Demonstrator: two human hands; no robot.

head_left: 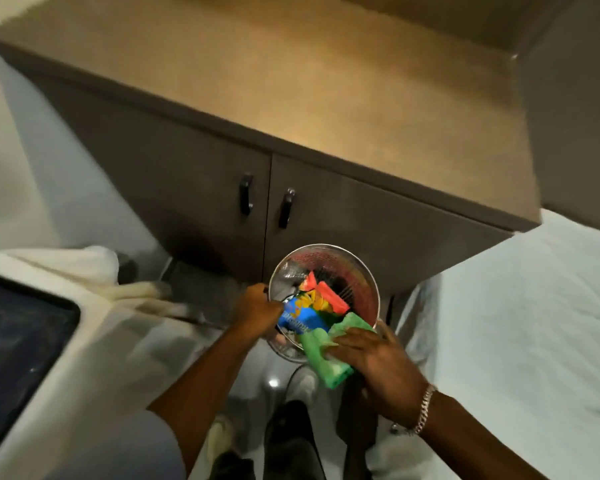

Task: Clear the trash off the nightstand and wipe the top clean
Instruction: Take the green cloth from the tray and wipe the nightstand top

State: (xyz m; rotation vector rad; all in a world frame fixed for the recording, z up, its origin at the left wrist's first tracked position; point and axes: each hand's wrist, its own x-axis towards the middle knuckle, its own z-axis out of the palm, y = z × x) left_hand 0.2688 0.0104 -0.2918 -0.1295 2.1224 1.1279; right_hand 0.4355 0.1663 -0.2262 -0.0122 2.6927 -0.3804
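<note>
The nightstand [291, 81] has a tan top and two grey doors with black handles, and nothing lies on the part of its top that shows. In front of it, low down, is a perforated metal bin [329, 263] holding colourful wrappers: a blue one [300, 318] and a red one [331, 296]. My left hand [257, 310] is closed at the bin's left rim, on the blue wrapper. My right hand [378, 358] holds a green cloth [326, 355] at the bin's near right rim.
White bedding [533, 323] fills the right side. On the left is a white cloth-covered surface [94, 341] with a dark panel [18, 330]. Shoes [291, 434] stand on the grey floor below the bin.
</note>
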